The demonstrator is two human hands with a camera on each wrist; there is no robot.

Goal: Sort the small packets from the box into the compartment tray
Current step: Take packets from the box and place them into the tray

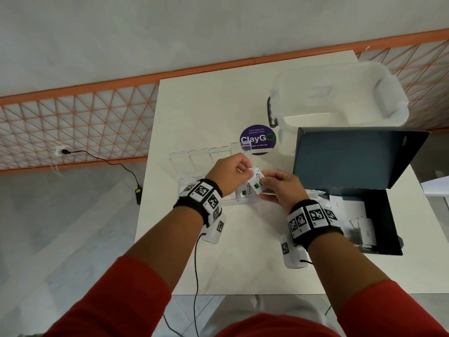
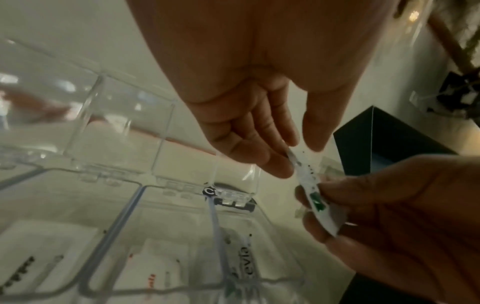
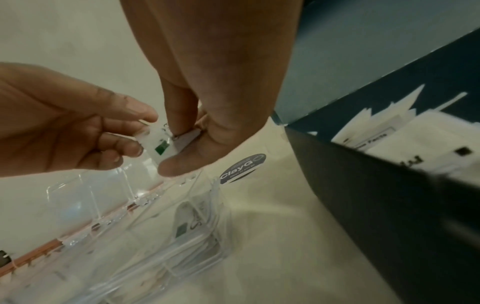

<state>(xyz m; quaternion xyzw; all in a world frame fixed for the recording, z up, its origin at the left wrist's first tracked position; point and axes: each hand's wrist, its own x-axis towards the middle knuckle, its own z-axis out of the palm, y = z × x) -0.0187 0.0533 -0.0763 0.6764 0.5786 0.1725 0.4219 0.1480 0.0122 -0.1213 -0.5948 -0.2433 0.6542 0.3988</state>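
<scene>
A: Which step is the person on?

B: Mid-transfer, by the look of it. Both hands hold one small white packet with a green mark, up in the air just above the right end of the clear compartment tray. The left hand pinches the packet's upper end between thumb and fingertips; the right hand has its thumb and fingers curled round the lower end.

A: And the box?

B: The dark box sits open just to the right of the hands, lid up, with more white packets lying loose inside. So the sorting is partly done.

A: Anything in the tray already?

B: Yes. The rightmost compartment holds a packet with the same green mark, directly under the held one. The left wrist view shows other packets in the neighbouring compartments, with red and black print, too blurred to read.

A: So the next move?

B: Probably one hand lets go and the other lowers the packet into that rightmost compartment, since the marks match. It calls for a light pinch and a flat drop so the packet lands inside the divider and not across it
</scene>
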